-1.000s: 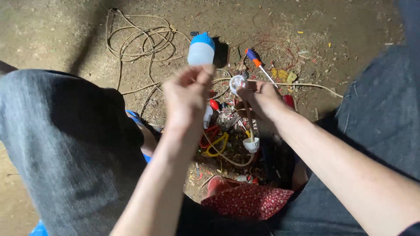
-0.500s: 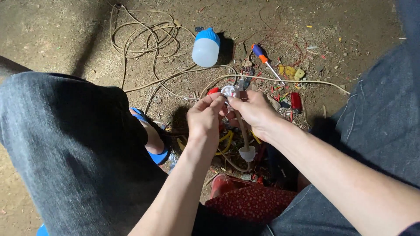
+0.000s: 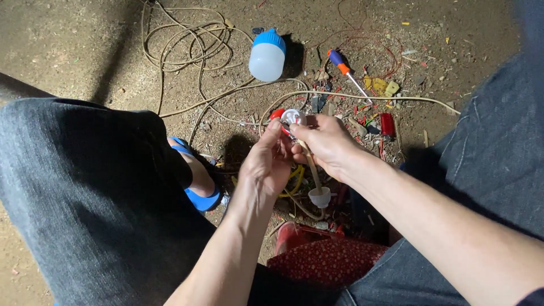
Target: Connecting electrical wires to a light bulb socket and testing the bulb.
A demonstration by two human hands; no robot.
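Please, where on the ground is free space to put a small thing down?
Bare dirt lies left of the coiled cable and right of the screwdriver. Between the bottle and both hands, left hand and right hand, wires and scraps crowd it.

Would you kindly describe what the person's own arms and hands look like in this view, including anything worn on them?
Both forearms are bare, with no sleeves over them as far as the frame shows, apart from a sliver of dark fabric at the bottom right corner by the right arm. The left hand and the right hand wear no gloves, and no rings, watch or bracelet can be seen. Both arms are slim, with no cables or markings on them.
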